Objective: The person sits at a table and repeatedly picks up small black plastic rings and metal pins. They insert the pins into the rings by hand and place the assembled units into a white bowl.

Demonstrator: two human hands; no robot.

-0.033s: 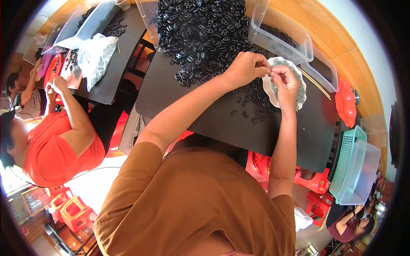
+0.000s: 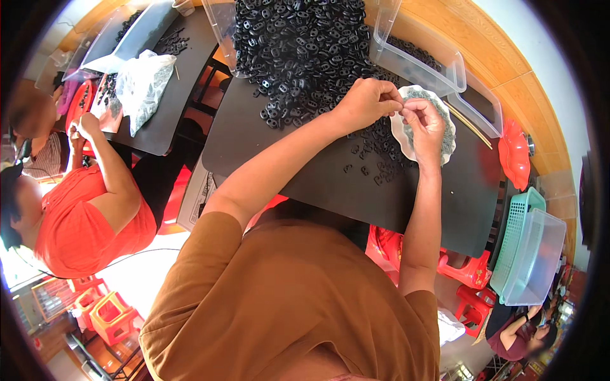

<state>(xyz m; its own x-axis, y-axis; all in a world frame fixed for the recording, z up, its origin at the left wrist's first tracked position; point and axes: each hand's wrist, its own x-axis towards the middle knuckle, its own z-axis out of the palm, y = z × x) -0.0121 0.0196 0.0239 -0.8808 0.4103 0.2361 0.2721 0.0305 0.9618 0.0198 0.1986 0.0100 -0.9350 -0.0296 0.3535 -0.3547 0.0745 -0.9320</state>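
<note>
My left hand [image 2: 367,101] and my right hand [image 2: 424,122] meet over the near edge of a white, wavy-rimmed dish [image 2: 448,147]. Thumb and fingers are pinched on both hands, and the fingertips touch; whatever they grip is too small or hidden to name. Fine dark grey-green bits [image 2: 448,132] fill the dish, partly covered by my right hand. Left of it, a big heap of black plastic pieces with two holes [image 2: 298,57] spreads over the dark table [image 2: 356,203]. A looser scatter of small black pieces [image 2: 381,152] lies below my hands.
Clear plastic bins [image 2: 426,73] stand behind the dish, beside thin sticks [image 2: 470,124]. A red scalloped tray [image 2: 515,154] and a green basket [image 2: 513,241] are at the right. A co-worker in red [image 2: 95,209] sits left, near a plastic bag [image 2: 151,82].
My hands stay almost in place, fingertips still together. At the far left, the person in the striped top has shifted, the head now larger and nearer.
</note>
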